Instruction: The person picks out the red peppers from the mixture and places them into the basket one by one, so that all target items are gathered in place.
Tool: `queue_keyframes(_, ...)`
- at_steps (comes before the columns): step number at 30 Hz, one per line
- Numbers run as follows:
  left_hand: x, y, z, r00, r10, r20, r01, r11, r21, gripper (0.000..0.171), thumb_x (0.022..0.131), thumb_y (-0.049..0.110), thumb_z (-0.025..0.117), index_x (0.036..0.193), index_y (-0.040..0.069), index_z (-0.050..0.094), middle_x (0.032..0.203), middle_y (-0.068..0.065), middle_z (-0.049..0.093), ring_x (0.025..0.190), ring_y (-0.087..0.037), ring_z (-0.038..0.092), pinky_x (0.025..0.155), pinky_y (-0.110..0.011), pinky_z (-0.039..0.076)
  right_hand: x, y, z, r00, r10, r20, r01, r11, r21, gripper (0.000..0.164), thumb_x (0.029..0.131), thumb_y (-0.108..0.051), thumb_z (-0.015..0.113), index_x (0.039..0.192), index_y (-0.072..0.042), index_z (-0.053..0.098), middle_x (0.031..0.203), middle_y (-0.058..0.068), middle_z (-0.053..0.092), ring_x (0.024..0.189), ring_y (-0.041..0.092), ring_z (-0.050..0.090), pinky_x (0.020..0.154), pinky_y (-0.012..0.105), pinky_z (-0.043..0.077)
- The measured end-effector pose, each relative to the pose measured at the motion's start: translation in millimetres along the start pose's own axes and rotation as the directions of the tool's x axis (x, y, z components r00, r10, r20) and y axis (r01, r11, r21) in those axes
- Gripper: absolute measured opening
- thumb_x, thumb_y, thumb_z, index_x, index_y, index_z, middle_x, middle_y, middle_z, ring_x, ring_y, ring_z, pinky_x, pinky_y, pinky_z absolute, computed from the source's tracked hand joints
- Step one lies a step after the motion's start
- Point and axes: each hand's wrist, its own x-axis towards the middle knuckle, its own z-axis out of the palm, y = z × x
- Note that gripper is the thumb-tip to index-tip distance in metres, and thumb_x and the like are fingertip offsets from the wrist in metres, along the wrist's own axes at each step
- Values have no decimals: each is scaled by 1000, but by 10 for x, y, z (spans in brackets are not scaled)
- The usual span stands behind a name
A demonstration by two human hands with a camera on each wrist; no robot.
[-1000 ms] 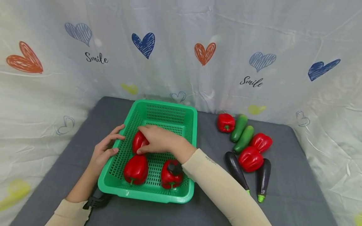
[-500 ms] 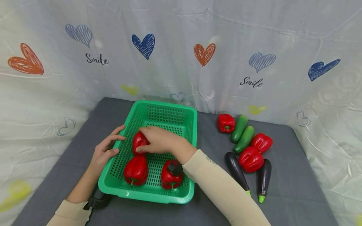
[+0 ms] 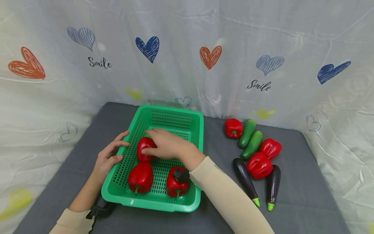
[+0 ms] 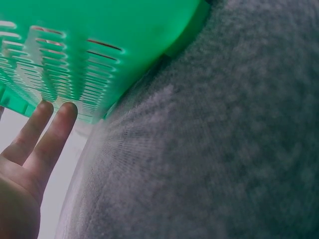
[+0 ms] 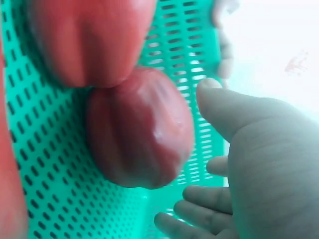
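Observation:
My right hand [image 3: 172,146] is inside the green basket [image 3: 153,204], above a red bell pepper [image 3: 143,148] by the left wall. In the right wrist view, the thumb and spread fingers of that hand stand apart from the bell pepper. Directly in front of this pepper lies another red bell pepper [image 3: 140,177], and the two touch. A third bell pepper [image 3: 177,187] sits at the basket's front right, partly covered by the black wrist camera. With fairly straight fingers, my left hand [image 3: 105,159] touches the basket's left side from outside.
Right of the basket, on the grey cloth [image 3: 298,182], lie two cucumbers [image 3: 247,133], two eggplants [image 3: 273,185] and three more bell peppers [image 3: 259,165]. A white curtain [image 3: 181,78] printed with hearts hangs behind the table.
My right hand has eased slightly back to the right, its thumb and fingers coming off the bell pepper, which stays in the basket. The left hand keeps its place at the basket's side.

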Motion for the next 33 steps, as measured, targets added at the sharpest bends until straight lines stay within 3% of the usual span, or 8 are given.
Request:
queue_keyframes(9, 21, -16, 23, 997, 70, 20, -70, 997, -10, 38, 92, -21, 42, 126, -21, 60, 168, -20, 46, 158, -25, 40, 113, -29, 36, -186, 97, -100, 990, 5, -139, 8, 995, 95, 82, 106, -51, 69, 169, -7, 39, 171, 8, 42, 158, 27, 38, 124, 44, 40)
queue_keyframes(22, 13, -33, 18, 995, 97, 17, -97, 995, -21, 41, 90, -23, 39, 126, -22, 59, 168, -22, 45, 159, -26, 39, 115, -30, 35, -476, 234, -159, 957, 52, -285, 27, 964, 265, 79, 107, -50, 65, 170, -11, 38, 172, 4, 42, 159, 23, 36, 126, 44, 35)
queue_keyframes(27, 33, -38, 36, 996, 87, 23, -86, 996, -19, 41, 90, -22, 40, 126, -21, 59, 168, -22, 45, 159, -26, 38, 116, -31, 35, -544, 228, -178, 940, 75, -333, 26, 956, 291, 86, 106, -53, 66, 172, -11, 32, 174, 2, 38, 160, 22, 34, 127, 47, 34)
queue_keyframes(33, 27, -20, 5, 998, 56, 8, -56, 998, -6, 40, 90, -20, 41, 126, -20, 60, 167, -19, 47, 159, -25, 39, 120, -30, 34, -567, 179, -193, 936, 64, -346, 38, 960, 278, 88, 106, -55, 66, 173, -13, 29, 176, -1, 35, 161, 20, 32, 127, 47, 34)
